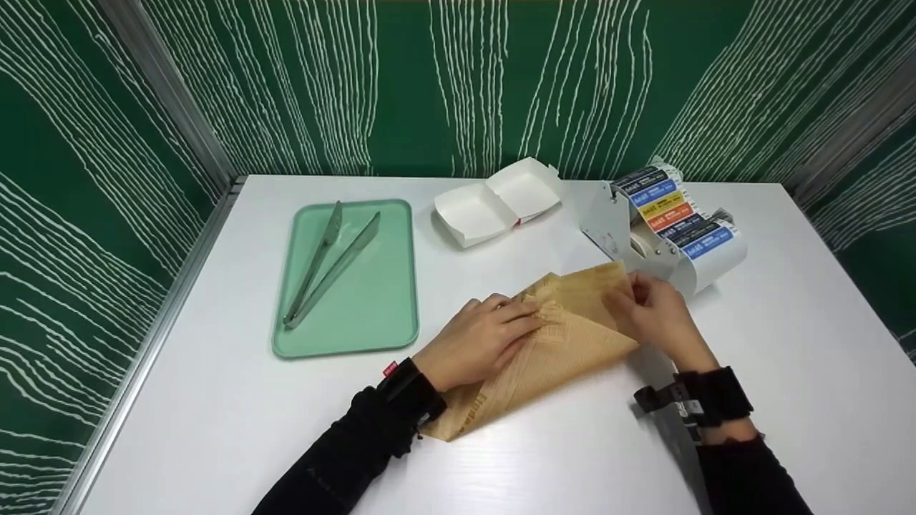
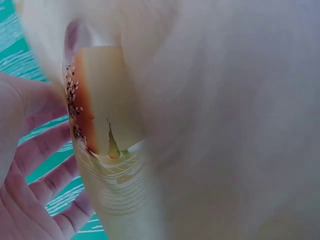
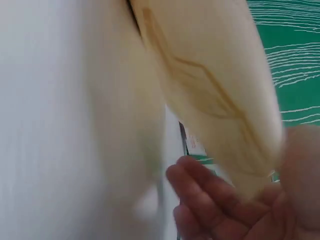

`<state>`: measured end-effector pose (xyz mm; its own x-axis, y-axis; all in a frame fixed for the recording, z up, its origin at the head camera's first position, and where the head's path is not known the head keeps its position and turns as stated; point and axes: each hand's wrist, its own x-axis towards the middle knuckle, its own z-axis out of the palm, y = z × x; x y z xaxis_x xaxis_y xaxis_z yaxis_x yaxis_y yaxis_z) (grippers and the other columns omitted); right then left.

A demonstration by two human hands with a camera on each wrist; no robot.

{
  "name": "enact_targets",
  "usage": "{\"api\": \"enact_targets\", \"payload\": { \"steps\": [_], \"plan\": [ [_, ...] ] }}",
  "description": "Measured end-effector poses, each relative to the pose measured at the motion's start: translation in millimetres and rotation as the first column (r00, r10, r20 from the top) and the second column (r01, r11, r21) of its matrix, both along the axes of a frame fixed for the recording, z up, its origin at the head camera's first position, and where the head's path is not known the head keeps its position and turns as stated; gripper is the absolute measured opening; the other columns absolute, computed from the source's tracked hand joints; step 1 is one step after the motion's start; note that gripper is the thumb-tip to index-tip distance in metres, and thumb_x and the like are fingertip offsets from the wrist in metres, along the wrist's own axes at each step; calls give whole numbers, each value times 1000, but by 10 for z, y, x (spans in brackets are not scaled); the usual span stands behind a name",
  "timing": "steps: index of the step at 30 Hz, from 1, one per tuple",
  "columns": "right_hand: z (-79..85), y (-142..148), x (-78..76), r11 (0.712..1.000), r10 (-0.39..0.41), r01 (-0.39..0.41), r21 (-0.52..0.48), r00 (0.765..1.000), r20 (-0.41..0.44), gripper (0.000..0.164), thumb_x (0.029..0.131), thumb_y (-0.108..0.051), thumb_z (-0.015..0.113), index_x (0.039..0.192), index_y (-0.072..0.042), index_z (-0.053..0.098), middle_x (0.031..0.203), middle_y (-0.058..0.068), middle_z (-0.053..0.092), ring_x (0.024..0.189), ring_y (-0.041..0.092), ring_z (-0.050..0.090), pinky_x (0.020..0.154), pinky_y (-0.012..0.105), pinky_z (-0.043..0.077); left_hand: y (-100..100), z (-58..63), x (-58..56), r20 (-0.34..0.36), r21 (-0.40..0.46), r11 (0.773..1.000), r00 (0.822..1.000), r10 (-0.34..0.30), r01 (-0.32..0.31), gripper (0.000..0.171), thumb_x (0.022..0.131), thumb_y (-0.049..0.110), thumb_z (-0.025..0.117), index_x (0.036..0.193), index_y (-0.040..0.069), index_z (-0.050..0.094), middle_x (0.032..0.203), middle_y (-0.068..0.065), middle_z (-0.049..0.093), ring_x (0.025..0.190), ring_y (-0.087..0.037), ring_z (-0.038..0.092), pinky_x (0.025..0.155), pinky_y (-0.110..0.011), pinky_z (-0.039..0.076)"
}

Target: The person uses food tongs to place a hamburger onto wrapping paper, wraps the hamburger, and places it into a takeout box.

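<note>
Brown printed wrapping paper (image 1: pixel 565 350) lies folded at an angle on the white table, around a bun (image 2: pixel 80 110) whose sesame-topped crust shows through an opening in the left wrist view. My left hand (image 1: pixel 483 340) rests across the paper's left side, and in its wrist view the fingers (image 2: pixel 45 145) spread along the bun side with gaps between them. At the upper right corner, my right hand (image 1: pixel 658 315) pinches the paper's edge between thumb and fingers. From the right wrist, a pale paper flap (image 3: pixel 210 85) rises above the curled fingers (image 3: pixel 210 200). Most of the bun is hidden by paper.
Metal tongs (image 1: pixel 322 272) lie on a mint-green tray (image 1: pixel 386 315) at the left. Behind the paper, an open white takeaway box (image 1: pixel 494 204) sits near the wall. A label dispenser (image 1: pixel 658 222) with colourful stickers stands at the back right, close beyond the right hand.
</note>
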<state>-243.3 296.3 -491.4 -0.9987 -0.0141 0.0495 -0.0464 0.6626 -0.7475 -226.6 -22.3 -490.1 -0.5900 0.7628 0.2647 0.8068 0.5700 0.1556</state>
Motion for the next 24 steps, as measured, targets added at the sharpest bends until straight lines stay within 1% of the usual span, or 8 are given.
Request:
{"api": "enact_targets", "payload": {
  "steps": [3,6,10,13,15,19,22,24],
  "plan": [
    [25,-114,6,997,14,-19,-80,998,-65,21,107,-17,68,106,3,61,105,24,79,83,-7,66,73,15,54,-3,1,0,0,-8,1000,1000,5,-5,39,115,32,49,152,27,61,163,5,54,139,-23,57,98,-40,55],
    [74,-233,38,990,39,-53,-130,993,-112,17,107,-9,65,114,5,59,124,29,75,92,-16,65,77,10,56,0,1,-2,4,-15,1000,1000,7,-7,39,115,32,47,152,27,61,163,5,55,141,-22,56,99,-40,55],
    [124,-400,111,989,76,-99,-106,975,-207,10,105,2,62,114,4,59,121,29,76,92,0,74,70,9,53,13,-4,-4,-4,-20,1000,1000,2,-2,40,116,31,46,152,26,61,163,4,55,145,-21,55,102,-40,55],
    [142,-514,169,990,126,-137,-20,952,-280,9,105,3,62,114,2,61,120,25,78,92,22,80,68,16,58,22,-8,-8,-11,-18,1000,1000,-6,6,40,116,31,46,152,25,60,162,4,56,148,-21,53,103,-40,55],
    [154,-581,209,984,179,-169,59,931,-319,9,105,0,63,114,0,63,123,21,78,102,32,81,78,26,64,24,-9,-8,-15,-18,1000,1000,-11,11,39,115,31,47,151,25,61,160,5,58,149,-20,53,103,-39,55],
    [174,-676,272,941,316,-247,231,885,-342,9,106,-5,65,115,-6,67,112,13,82,93,30,82,79,44,66,21,-15,-7,-33,-28,1000,999,-11,10,37,115,32,48,147,23,64,155,4,62,148,-18,53,100,-38,56],
    [174,-715,294,901,397,-298,317,859,-322,10,106,-6,66,114,-10,69,103,6,82,90,24,80,78,44,66,19,-18,-10,-30,-22,1000,1000,-9,8,37,115,34,48,146,22,66,153,4,63,146,-18,55,98,-38,57],
    [169,-723,302,881,432,-326,342,850,-301,12,105,-5,68,115,-12,70,107,3,82,99,24,81,84,43,66,22,-21,-16,-24,-9,1000,1000,-18,18,37,115,33,50,146,20,66,153,2,63,145,-19,57,100,-39,58]
  ]
}}
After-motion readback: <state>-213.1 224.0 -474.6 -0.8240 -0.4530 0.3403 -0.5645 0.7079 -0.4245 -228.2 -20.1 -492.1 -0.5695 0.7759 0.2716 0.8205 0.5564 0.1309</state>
